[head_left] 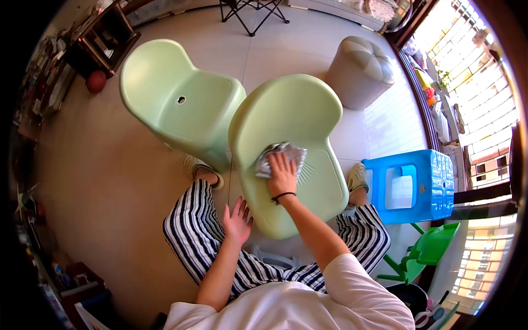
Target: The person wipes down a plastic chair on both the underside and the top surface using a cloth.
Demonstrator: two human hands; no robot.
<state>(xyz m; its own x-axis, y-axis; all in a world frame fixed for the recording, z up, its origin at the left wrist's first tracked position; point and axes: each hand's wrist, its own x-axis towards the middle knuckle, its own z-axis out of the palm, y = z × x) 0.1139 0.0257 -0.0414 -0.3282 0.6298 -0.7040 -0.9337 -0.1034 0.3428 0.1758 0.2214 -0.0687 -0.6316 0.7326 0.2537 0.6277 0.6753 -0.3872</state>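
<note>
A pale green plastic chair (300, 110) stands between my knees, its seat facing up at me. My right hand (282, 173) lies flat with fingers stretched over a crumpled grey cloth (297, 152), pressing it onto the chair where the seat meets the backrest. Part of the cloth is hidden under the palm. My left hand (237, 223) is beside the chair's near left edge, fingers apart and holding nothing. A second pale green chair (203, 102), with a small hole in its seat, stands just to the left and behind.
A blue plastic stool (410, 187) lies on its side at the right, with a small green chair (432, 245) nearer me. A round beige pouf (360, 74) stands behind. A red ball (96, 81) rests at the far left, and a folding frame (253, 14) is at the back.
</note>
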